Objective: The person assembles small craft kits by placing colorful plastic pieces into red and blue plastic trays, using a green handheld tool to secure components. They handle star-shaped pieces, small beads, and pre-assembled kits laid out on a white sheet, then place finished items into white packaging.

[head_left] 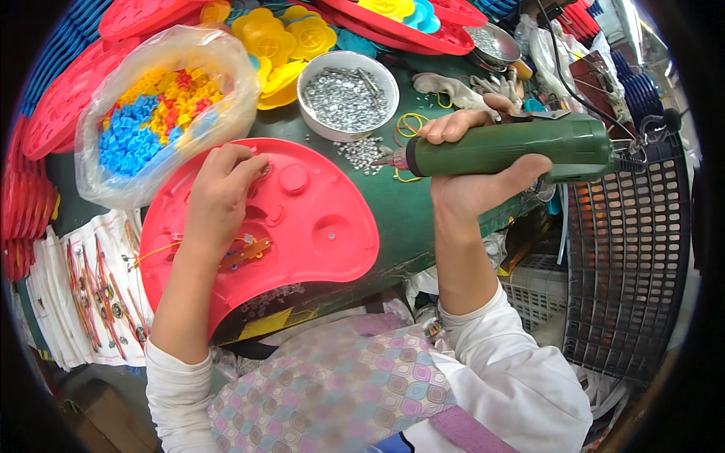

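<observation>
My right hand (472, 192) grips a green electric screwdriver (521, 147), held level with its bit pointing left, above small screws or metal pieces (361, 155) on the table. A curved red plastic shell (347, 219) lies in front of me, with round recesses and raised rims. Over its left part, my left hand (219, 192) has fingers pinched together near a small metallic bit; what they hold is too small to make out. Beside that forearm, a small brown circuit board (249, 253) with thin wires rests in the shell, partly hidden.
A clear plastic bag (91, 155) of blue, yellow and red parts stands at far left. Behind the shell is a white bowl (343, 136) of screws. Wired parts lie on white cloth (57, 302) at left. Yellow flower-shaped pieces (264, 38) are stacked behind; a black crate (627, 279) stands right.
</observation>
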{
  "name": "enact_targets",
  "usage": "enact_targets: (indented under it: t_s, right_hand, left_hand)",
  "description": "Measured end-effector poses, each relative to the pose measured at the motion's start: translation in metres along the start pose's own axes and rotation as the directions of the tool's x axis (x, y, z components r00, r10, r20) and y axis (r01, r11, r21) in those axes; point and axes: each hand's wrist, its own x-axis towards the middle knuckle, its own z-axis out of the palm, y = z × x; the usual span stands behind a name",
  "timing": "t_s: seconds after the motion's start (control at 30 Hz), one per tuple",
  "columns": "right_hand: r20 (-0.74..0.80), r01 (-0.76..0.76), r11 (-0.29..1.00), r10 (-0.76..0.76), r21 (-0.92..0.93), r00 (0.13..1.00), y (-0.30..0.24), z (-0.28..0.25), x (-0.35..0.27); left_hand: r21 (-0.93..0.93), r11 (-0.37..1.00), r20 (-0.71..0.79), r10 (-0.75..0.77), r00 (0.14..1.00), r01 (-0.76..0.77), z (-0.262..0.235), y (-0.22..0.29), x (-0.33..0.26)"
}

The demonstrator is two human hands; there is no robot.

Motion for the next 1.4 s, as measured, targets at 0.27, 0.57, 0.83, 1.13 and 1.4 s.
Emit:
enact_targets:
  t_s: [0.27,0.57,0.83,1.13,1.4]
  right_hand:
    - [0.065,-0.071,0.936,0.099,-0.346,0.993,0.007,-0.025,-0.010]
    - [0.136,-0.095,0.931,0.152,-0.352,0.979,0.013,-0.040,-0.013]
    - [0.138,-0.060,0.979,0.088,-0.195,0.986,0.027,-0.033,-0.005]
    - [0.141,-0.002,0.965,-0.036,0.261,0.989,-0.007,-0.017,-0.004]
    - [0.099,-0.086,0.957,0.117,-0.277,0.988,0.029,-0.035,-0.009]
  left_hand:
    - [0.175,0.983,0.107,0.042,0.993,-0.060,-0.003,0.015,0.003]
    - [0.267,0.960,0.154,0.051,0.987,-0.091,-0.017,0.063,0.011]
    - [-0.020,0.995,0.259,-0.088,0.962,0.097,0.007,0.091,-0.010]
    - [-0.362,0.827,0.260,-0.353,0.899,0.429,0.027,0.095,-0.001]
    - [-0.319,0.883,0.196,-0.293,0.936,0.343,0.042,0.086,-0.005]
